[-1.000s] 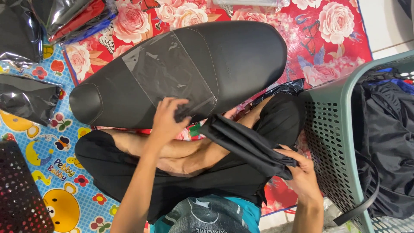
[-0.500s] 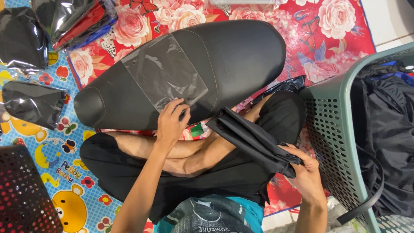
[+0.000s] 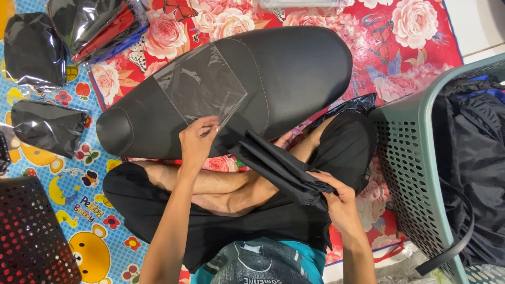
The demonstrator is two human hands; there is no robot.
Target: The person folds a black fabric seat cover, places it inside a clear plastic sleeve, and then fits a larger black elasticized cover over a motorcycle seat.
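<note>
Head view: left hand (image 3: 197, 142) pinches the near edge of a clear plastic bag (image 3: 202, 89) lying flat on the black seat (image 3: 231, 89), which serves as a work surface across the lap, while the right hand (image 3: 339, 202) grips a folded black cover (image 3: 281, 168), its fingers clenched around one end, beside a green basket (image 3: 407, 158).

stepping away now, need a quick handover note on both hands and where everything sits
Left hand: pinching the near edge of the clear plastic bag lying on the black padded seat.
Right hand: gripping one end of the folded black fabric cover, held over the lap.
Done: cover folded.
Left: cover is not yet in the bag.
Nearby: green perforated basket, black bagged packs.
</note>
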